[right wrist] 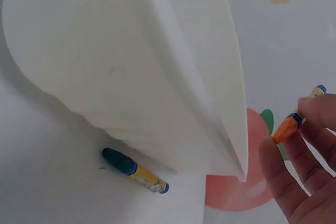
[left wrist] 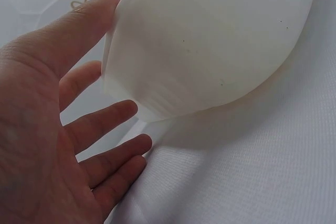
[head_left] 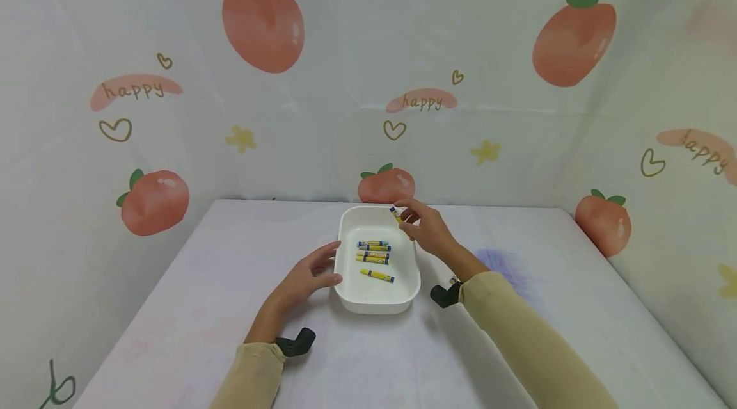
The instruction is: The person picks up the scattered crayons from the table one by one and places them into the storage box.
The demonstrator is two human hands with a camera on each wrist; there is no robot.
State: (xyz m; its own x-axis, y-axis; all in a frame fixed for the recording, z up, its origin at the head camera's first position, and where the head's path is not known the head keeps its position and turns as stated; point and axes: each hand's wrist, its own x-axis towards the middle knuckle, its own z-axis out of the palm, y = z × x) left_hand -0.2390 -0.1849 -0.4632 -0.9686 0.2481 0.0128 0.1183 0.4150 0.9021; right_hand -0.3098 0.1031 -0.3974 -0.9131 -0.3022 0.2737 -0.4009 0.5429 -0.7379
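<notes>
A white plastic tray (head_left: 377, 295) holds several crayons (head_left: 373, 260) in yellow wrappers, lying roughly side by side. My left hand (head_left: 306, 273) touches the tray's left side with thumb and fingertips, its fingers spread and loosely extended. Above the tray's far right corner, my right hand (head_left: 427, 227) pinches an orange crayon (right wrist: 290, 127) with a yellow wrapper. In the right wrist view, a dark green crayon (right wrist: 135, 170) lies on the table against the tray's outer side. From the head, the crayon (head_left: 454, 280) beside my right wrist is mostly hidden.
A white cloth covers the table (head_left: 230, 306), with a purple smudge (head_left: 503, 271) on the right. Behind it hangs a white curtain (head_left: 340, 140) printed with peaches, hearts and the word "happy". Each wrist wears a black camera mount (head_left: 296, 342).
</notes>
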